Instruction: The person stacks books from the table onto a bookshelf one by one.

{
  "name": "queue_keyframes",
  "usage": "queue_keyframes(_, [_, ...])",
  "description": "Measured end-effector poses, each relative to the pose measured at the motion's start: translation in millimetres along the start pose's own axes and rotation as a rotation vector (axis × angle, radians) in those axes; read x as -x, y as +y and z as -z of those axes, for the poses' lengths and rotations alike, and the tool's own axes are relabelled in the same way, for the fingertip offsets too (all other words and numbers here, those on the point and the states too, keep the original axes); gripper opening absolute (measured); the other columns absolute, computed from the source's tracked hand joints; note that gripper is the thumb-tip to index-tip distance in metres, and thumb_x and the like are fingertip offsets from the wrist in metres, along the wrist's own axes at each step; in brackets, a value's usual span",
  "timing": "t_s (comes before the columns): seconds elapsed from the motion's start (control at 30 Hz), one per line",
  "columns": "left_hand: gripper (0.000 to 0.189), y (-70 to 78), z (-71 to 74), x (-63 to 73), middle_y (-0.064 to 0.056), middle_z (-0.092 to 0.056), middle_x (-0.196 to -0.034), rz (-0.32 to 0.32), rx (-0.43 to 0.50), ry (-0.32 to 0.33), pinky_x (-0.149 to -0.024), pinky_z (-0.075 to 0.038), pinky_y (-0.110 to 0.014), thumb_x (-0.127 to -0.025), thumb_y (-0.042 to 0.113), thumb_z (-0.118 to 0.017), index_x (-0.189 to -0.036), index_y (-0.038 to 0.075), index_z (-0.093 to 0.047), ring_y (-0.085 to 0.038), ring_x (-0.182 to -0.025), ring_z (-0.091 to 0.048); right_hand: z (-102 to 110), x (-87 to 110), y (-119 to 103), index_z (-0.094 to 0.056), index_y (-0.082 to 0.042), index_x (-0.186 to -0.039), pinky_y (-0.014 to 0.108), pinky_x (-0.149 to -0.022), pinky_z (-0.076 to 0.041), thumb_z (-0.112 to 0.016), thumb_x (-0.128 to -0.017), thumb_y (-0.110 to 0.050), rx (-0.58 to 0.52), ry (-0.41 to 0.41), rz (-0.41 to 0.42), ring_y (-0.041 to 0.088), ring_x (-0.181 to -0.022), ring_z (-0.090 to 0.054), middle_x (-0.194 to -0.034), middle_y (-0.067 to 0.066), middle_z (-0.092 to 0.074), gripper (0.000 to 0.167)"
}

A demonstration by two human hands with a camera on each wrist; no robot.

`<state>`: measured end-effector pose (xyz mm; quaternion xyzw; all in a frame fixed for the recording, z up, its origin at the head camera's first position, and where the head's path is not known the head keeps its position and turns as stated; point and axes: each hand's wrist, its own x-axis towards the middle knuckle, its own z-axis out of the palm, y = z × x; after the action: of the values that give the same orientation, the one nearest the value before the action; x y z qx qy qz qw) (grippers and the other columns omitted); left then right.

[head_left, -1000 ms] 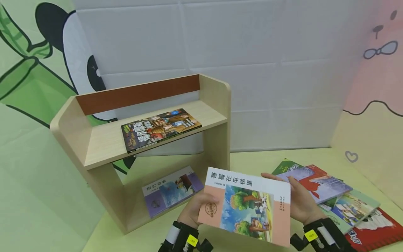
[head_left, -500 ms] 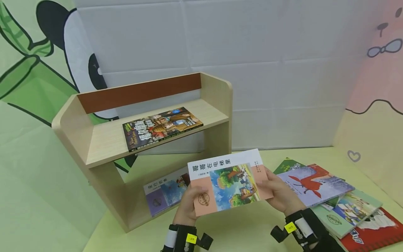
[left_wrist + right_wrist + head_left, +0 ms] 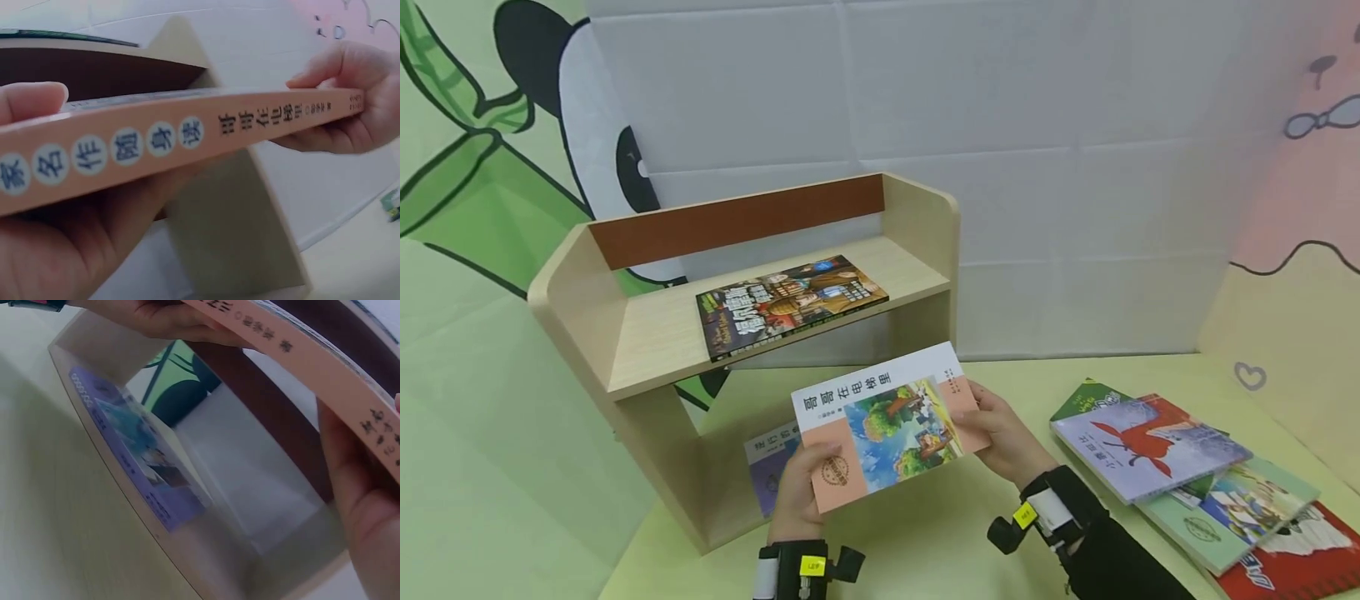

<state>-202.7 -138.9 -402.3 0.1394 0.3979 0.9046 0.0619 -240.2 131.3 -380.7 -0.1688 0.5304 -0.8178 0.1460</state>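
A pink-and-white book (image 3: 895,433) with a picture of trees on its cover is held up in front of the shelf's lower level. My left hand (image 3: 797,492) grips its left end, thumb on the cover and fingers beneath. At the other end my right hand (image 3: 1006,433) pinches it in the same way. The left wrist view shows the book's pink spine (image 3: 200,128) facing me. Behind the held book, a purple book (image 3: 134,447) lies flat on the lower level, partly hidden in the head view. A dark comic-style book (image 3: 790,304) lies flat on the upper shelf.
The light wooden bookshelf (image 3: 928,217) stands on a pale yellow table (image 3: 1000,371), angled, with a brown back strip. To the right is a loose pile with a lilac book (image 3: 1105,454), a green book (image 3: 1086,396), a pale green book (image 3: 1210,529) and a red book (image 3: 1315,550).
Both hands have carried the pink-and-white book left and up, toward the shelf. It has tilted so its right end is higher, and it now covers more of the purple book. My right-hand grip moved along the edge.
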Motion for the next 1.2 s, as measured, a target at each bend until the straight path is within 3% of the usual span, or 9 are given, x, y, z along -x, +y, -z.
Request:
queue_keyframes(0.23, [0.032, 19.5, 17.6, 5.2, -0.009, -0.064, -0.115, -0.024, 0.079, 0.107, -0.087, -0.054, -0.034, -0.099, 0.000, -0.038, -0.126, 0.010, -0.050, -0.023, -0.103, -0.066, -29.5, -34.7, 15.5, -0.028, 0.001, -0.148, 0.027, -0.086, -0.053, -0.051, -0.099, -0.008, -0.015, 0.115, -0.059, 0.017, -0.102, -0.063, -0.125, 0.012, -0.055, 0.055])
queue_keyframes(0.33, [0.035, 25.8, 26.9, 5.5, -0.010, -0.061, -0.119, -0.045, 0.131, 0.071, -0.088, -0.053, -0.037, -0.100, 0.000, -0.035, -0.131, 0.012, -0.047, -0.025, -0.107, -0.065, -37.9, -47.3, 22.0, -0.029, 0.002, -0.147, 0.026, -0.085, -0.053, -0.052, -0.099, -0.011, 0.057, 0.117, -0.068, 0.016, -0.101, -0.062, -0.126, 0.015, -0.054, 0.054])
queue_keyframes(0.47, [0.039, 31.7, 40.2, 6.8, -0.015, -0.060, -0.126, -0.065, 0.306, -0.002, -0.090, -0.050, -0.044, -0.102, -0.001, -0.029, -0.136, 0.012, -0.044, -0.032, -0.112, -0.062, -44.9, -60.4, 30.9, -0.022, 0.002, -0.149, 0.028, -0.084, -0.050, -0.049, -0.098, -0.010, 0.143, 0.056, -0.060, 0.018, -0.100, -0.057, -0.130, 0.020, -0.047, 0.059])
queue_keyframes(0.6, [0.037, 35.2, 52.7, 6.5, -0.019, -0.059, -0.126, -0.082, 0.411, 0.005, -0.091, -0.050, -0.046, -0.103, -0.001, -0.028, -0.137, 0.010, -0.038, -0.037, -0.113, -0.061, -49.9, -70.7, 41.5, -0.016, 0.002, -0.150, 0.030, -0.085, -0.050, -0.045, -0.097, -0.004, 0.136, 0.012, -0.038, 0.021, -0.101, -0.054, -0.134, 0.025, -0.040, 0.061])
queue_keyframes(0.77, [0.044, 39.9, 65.5, 0.8, -0.014, -0.060, -0.122, -0.033, 0.393, 0.176, -0.088, -0.053, -0.043, -0.103, 0.003, -0.031, -0.144, 0.015, -0.020, -0.032, -0.108, -0.064, -54.2, -81.1, 59.7, -0.016, 0.007, -0.149, 0.029, -0.084, -0.051, -0.042, -0.100, -0.005, 0.155, 0.026, -0.025, 0.021, -0.101, -0.055, -0.134, 0.028, -0.040, 0.057])
queue_keyframes(0.93, [0.066, 39.4, 77.8, -2.8, -0.007, -0.050, -0.124, 0.055, 0.473, 0.393, -0.093, -0.050, -0.040, -0.103, 0.012, -0.039, -0.155, 0.025, -0.001, -0.024, -0.105, -0.061, -54.8, -86.6, 81.3, -0.018, 0.012, -0.148, 0.043, -0.095, -0.047, -0.042, -0.100, -0.005, 0.274, 0.079, 0.000, 0.036, -0.119, -0.050, -0.142, 0.032, -0.036, 0.056])
queue_keyframes(1.0, [0.063, 37.0, 81.6, -2.6, -0.005, -0.050, -0.121, 0.068, 0.421, 0.469, -0.090, -0.050, -0.038, -0.103, 0.013, -0.042, -0.155, 0.022, -0.008, -0.022, -0.102, -0.061, -54.4, -87.0, 88.8, -0.022, 0.012, -0.147, 0.051, -0.103, -0.040, -0.043, -0.100, -0.006, 0.397, 0.100, 0.011, 0.042, -0.129, -0.041, -0.146, 0.032, -0.033, 0.055])
queue_keyframes(1.07, [0.049, 33.8, 83.9, -2.0, -0.001, -0.055, -0.114, 0.066, 0.277, 0.549, -0.087, -0.051, -0.032, -0.102, 0.014, -0.045, -0.147, 0.016, -0.026, -0.016, -0.098, -0.060, -53.1, -87.3, 95.5, -0.025, 0.013, -0.146, 0.055, -0.107, -0.032, -0.043, -0.101, -0.009, 0.525, 0.099, 0.027, 0.045, -0.135, -0.033, -0.147, 0.033, -0.032, 0.053])
queue_keyframes(1.2, [0.020, 25.5, 83.0, -3.1, -0.003, -0.050, -0.109, 0.010, -0.272, 0.736, -0.076, -0.044, -0.025, -0.099, 0.014, -0.049, -0.115, 0.002, -0.047, -0.016, -0.098, -0.047, -49.8, -86.9, 105.4, -0.032, 0.013, -0.143, 0.058, -0.108, -0.029, -0.043, -0.102, -0.012, 0.713, 0.104, 0.058, 0.048, -0.135, -0.032, -0.143, 0.034, -0.038, 0.049])
